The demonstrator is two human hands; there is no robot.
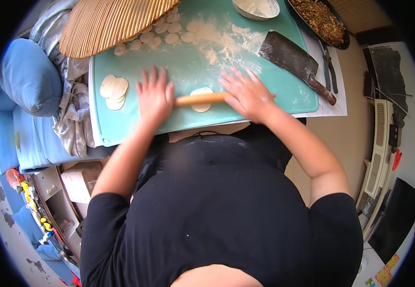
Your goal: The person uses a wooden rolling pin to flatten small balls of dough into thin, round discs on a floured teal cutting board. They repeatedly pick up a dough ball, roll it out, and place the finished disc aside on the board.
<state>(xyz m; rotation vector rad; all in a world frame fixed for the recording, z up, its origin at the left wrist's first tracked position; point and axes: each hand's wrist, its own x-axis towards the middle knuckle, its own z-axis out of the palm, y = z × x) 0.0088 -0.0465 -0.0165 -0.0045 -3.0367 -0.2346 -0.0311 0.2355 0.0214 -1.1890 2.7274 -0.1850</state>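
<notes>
A wooden rolling pin [186, 100] lies across a pale round dough wrapper [201, 108] near the front of the green mat [284, 98]. My left hand [155, 95] rests over the pin's left end, its fingers stretched forward and spread. Over the right end lies my right hand [248, 94], palm down, fingers extended and slightly blurred. Neither hand wraps round the pin. Left of my left hand is a small overlapping pile of rolled wrappers [114, 88]. Several small flattened dough rounds [172, 38] sit farther back on the mat, some partly hidden by a bamboo-slat tray [112, 26].
A dark-bladed cleaver [289, 53] lies at the mat's right, beside black-handled scissors or a knife [330, 67]. Loose flour [226, 40] covers the mat's middle back. Behind stand a flour bowl [256, 8] and a pan of chopped filling [320, 19]. A blue cushion [30, 79] is left.
</notes>
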